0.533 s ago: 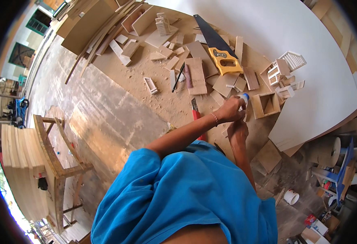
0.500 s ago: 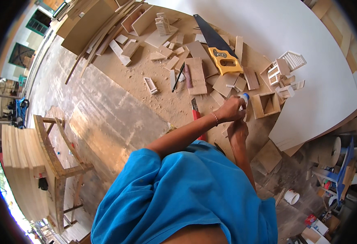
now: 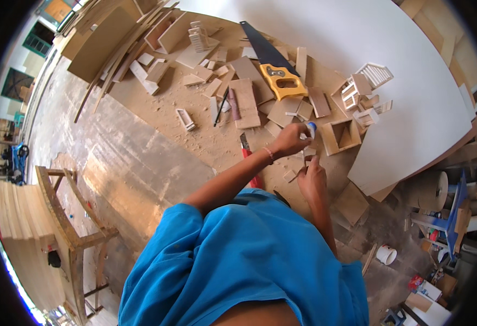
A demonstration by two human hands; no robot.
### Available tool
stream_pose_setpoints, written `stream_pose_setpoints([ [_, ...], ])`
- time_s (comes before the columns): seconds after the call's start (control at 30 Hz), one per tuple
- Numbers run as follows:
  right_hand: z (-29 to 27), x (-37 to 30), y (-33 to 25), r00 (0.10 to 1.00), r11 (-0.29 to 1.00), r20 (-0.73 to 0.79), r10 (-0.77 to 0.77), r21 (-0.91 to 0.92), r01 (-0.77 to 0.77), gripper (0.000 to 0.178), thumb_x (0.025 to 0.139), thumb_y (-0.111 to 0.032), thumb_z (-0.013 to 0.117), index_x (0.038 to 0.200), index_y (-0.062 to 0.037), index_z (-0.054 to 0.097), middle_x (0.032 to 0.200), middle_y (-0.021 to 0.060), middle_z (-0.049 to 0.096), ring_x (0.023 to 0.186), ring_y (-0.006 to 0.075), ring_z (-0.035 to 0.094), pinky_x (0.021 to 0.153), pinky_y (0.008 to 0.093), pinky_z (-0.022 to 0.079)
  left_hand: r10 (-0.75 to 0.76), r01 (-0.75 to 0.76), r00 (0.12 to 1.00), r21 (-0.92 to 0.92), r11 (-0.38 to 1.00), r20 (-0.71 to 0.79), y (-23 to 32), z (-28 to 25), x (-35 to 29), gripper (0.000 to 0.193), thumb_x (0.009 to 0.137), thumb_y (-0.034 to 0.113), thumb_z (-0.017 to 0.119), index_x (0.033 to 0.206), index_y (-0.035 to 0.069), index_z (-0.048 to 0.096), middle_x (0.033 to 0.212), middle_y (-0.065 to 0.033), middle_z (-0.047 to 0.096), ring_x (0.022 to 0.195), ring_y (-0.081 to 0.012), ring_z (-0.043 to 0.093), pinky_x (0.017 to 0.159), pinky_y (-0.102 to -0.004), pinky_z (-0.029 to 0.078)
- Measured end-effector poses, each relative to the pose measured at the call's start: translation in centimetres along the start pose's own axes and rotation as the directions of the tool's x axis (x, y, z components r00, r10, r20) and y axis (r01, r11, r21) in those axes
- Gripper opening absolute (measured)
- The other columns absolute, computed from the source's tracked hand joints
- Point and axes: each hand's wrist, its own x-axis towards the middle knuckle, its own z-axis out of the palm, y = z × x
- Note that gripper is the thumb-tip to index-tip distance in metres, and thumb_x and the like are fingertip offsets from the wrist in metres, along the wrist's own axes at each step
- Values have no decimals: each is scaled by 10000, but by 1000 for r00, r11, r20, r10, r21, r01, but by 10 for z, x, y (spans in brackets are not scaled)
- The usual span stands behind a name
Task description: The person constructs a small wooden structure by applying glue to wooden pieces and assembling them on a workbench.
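My left hand (image 3: 289, 140) is closed around a small whitish bottle (image 3: 310, 130) with a blue end turned up. Just below it, my right hand (image 3: 312, 176) pinches a thin, small wood strip (image 3: 307, 158). The bottle's lower tip is close to the strip; whether they touch I cannot tell. Beside my left forearm lies a red-handled tool (image 3: 254, 173) with a dark metal blade. An open wooden box (image 3: 341, 136) sits to the right of my hands, and small slatted wooden pieces (image 3: 356, 92) stand beyond it.
A handsaw (image 3: 282, 81) with a yellow handle lies among several wood offcuts on the dusty board. Further left are a tiny wooden frame (image 3: 185, 119) and a dark pencil-like stick (image 3: 220, 108). A large white panel (image 3: 412, 98) extends to the right. A wooden stand (image 3: 78, 239) is at left.
My hands have moved apart, the left raised slightly above the right, so the small strip now shows between them. The whole view has shifted a little.
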Motion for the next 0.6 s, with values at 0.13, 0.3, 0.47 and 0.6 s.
stream_pose_setpoints([
  [0.13,-15,-17,16,996,914,91,19,401,-55,212,843,-33,501,1043,13,449,842,172,666,522,187,586,542,289,461,-61,0,989,-418,908,-133,-11,-21,-4,181,842,164,610,865,-15,619,1090,-140,626,943,-170,584,822,-307,451],
  [0.3,-28,-13,-19,962,746,269,44,632,-211,207,863,-59,516,1043,23,455,855,136,652,537,115,545,531,239,446,-382,69,912,-862,502,-149,5,-71,-76,138,858,184,604,909,56,610,1200,-108,571,1010,-164,558,855,-325,434],
  [0.47,23,9,-66,953,586,268,-143,799,-137,166,846,-73,595,956,30,526,802,72,606,598,97,575,545,238,488,-333,184,942,-904,386,49,-3,-68,-147,88,864,130,595,919,63,581,1171,-106,570,1004,-172,560,869,-352,449],
  [0.6,66,11,-111,910,626,287,-298,779,-41,179,825,-137,658,890,12,584,713,65,618,616,105,588,539,252,471,-454,21,872,-913,408,-183,-6,-89,-175,80,878,127,569,900,51,580,980,-67,617,908,-162,589,834,-338,473],
])
